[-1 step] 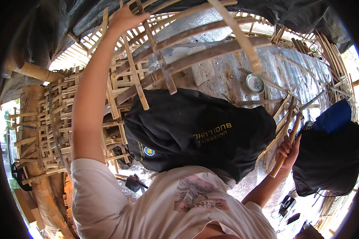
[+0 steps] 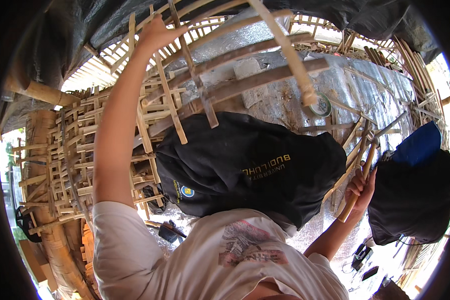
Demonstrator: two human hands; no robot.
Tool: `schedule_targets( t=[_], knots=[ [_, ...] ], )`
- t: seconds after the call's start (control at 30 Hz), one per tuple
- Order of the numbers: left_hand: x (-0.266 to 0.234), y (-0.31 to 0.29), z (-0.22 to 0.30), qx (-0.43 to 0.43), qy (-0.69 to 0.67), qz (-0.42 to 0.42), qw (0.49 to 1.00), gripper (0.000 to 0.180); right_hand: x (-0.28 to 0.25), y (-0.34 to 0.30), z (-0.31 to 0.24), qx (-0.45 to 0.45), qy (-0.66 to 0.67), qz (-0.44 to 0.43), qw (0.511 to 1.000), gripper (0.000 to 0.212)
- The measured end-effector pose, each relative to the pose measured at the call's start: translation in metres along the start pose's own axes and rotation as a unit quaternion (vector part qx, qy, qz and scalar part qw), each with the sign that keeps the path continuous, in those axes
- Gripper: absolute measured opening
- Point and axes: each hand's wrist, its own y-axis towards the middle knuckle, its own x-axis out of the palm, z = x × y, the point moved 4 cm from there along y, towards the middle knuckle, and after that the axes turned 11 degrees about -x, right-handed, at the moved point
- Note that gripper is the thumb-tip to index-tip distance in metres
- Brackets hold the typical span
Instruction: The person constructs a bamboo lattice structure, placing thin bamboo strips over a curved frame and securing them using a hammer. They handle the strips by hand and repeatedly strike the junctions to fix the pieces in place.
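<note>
My left hand (image 2: pixel 157 36) is raised at the upper left, its thumb out to the side and its fingers closed on a frame of crossed bamboo slats (image 2: pixel 220 96). The frame slants over my lap, and one long slat end (image 2: pixel 305 90) at its right is smeared by motion. At the right, my right hand (image 2: pixel 360 189) grips a hammer (image 2: pixel 369 159) by its wooden handle, head pointing up and away. The hammer is apart from the frame. Black cloth with yellow lettering (image 2: pixel 250 165) lies across my lap below the slats.
A small round green-rimmed dish (image 2: pixel 323 106) sits on the silvery sheet (image 2: pixel 355 85) beyond my lap. More bamboo latticework (image 2: pixel 75 165) stands at the left beside a thick bamboo post (image 2: pixel 37 127). A black and blue cloth bundle (image 2: pixel 410 195) is close to my right hand.
The bamboo frame has dropped slightly toward me, with its slat ends lower in view. My left hand has come down a little with it. My right hand and the hammer are nearly still.
</note>
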Motion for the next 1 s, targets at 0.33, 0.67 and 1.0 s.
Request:
schedule_targets(
  t=[0.33, 0.67, 1.0],
  knots=[
    [0.117, -0.103, -0.019, -0.017, 0.060, -0.202, 0.977, 0.109, 0.003, -0.007, 0.013, 0.017, -0.019, 0.050, 0.998, 0.045],
    [0.179, -0.130, -0.042, 0.020, 0.106, -0.254, 0.961, 0.105, 0.002, 0.000, 0.032, 0.024, -0.082, 0.066, 0.994, 0.038],
    [0.182, -0.140, 0.052, 0.040, 0.080, -0.272, 0.958, 0.075, 0.009, 0.024, 0.063, 0.073, -0.104, 0.074, 0.989, 0.036]
  ],
)
